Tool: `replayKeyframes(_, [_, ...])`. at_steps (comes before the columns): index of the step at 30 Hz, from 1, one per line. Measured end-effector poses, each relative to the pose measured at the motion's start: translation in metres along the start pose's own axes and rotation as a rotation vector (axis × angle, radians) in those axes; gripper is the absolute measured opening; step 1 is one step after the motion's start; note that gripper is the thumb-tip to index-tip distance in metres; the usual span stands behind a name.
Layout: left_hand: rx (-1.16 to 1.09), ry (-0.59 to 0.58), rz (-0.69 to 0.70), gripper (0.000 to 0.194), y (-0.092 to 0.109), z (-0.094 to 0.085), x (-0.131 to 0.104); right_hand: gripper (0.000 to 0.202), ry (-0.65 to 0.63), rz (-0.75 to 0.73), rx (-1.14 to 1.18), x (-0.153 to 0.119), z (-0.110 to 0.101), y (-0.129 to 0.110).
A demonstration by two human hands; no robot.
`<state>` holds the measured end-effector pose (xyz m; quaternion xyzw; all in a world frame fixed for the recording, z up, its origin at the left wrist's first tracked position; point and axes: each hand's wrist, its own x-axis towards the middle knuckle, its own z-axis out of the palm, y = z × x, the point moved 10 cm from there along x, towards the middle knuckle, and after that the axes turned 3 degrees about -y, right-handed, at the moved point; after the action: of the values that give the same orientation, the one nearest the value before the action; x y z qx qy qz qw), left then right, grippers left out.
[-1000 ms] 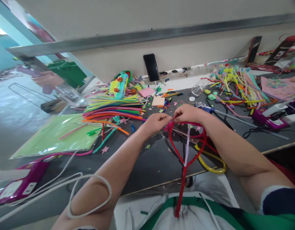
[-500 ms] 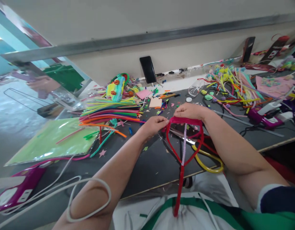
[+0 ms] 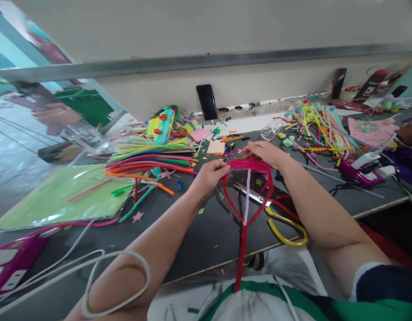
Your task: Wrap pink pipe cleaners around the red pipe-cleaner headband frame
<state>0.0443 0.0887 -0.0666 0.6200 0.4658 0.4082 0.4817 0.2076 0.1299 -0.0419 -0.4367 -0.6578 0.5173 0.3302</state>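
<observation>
A red pipe-cleaner frame (image 3: pixel 244 229) with a loop, a lilac middle strand (image 3: pixel 248 196) and a long red stem hangs between my hands, its stem reaching toward my shirt. My left hand (image 3: pixel 212 174) pinches the left end of its pinkish-red top band (image 3: pixel 247 165). Around the right end of that band, my right hand (image 3: pixel 264 154) has its fingers bent, the fingertips partly hidden behind it. Scissors with yellow handles (image 3: pixel 289 227) lie open on the dark table (image 3: pixel 206 245), beside and partly behind the frame.
Bundled colourful pipe cleaners (image 3: pixel 152 158) and a green sheet in plastic (image 3: pixel 62 196) lie at the left. A phone (image 3: pixel 206 102) leans on the back wall. More pipe cleaners (image 3: pixel 316 125) and a purple power strip (image 3: pixel 359 173) are at the right. A white cable (image 3: pixel 117 253) crosses my left forearm.
The view has shifted slightly. My right hand's fingers have lifted and spread a little over the top band, and more of the scissors shows. A person's hand has appeared at the right edge.
</observation>
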Motion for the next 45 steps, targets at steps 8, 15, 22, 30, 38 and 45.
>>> replayKeyframes(8, [-0.137, 0.361, 0.099, 0.024, -0.003, -0.045, 0.003, 0.056, 0.045, 0.055, 0.412, 0.009, -0.002, 0.02])
replayKeyframes(15, [-0.075, 0.429, 0.133, 0.022, -0.002, -0.051, -0.002, 0.03, 0.092, -0.001, 0.332, 0.001, 0.015, 0.008])
replayKeyframes(22, [0.163, 0.406, 0.22, 0.022, 0.017, -0.043, -0.008, 0.038, 0.319, -0.073, -0.107, -0.004, -0.007, 0.0])
replayKeyframes(30, [0.176, 0.375, 0.205, 0.025, 0.026, -0.034, -0.015, 0.027, 0.434, -0.143, -0.617, -0.008, -0.011, -0.023])
replayKeyframes(38, [-0.076, 0.422, 0.15, 0.024, 0.001, -0.049, -0.003, 0.03, 0.322, -0.118, -0.175, -0.003, -0.006, -0.006])
replayKeyframes(45, [-0.216, 0.507, 0.152, 0.024, -0.012, -0.07, 0.004, 0.02, 0.208, 0.057, 0.243, 0.001, 0.001, 0.014])
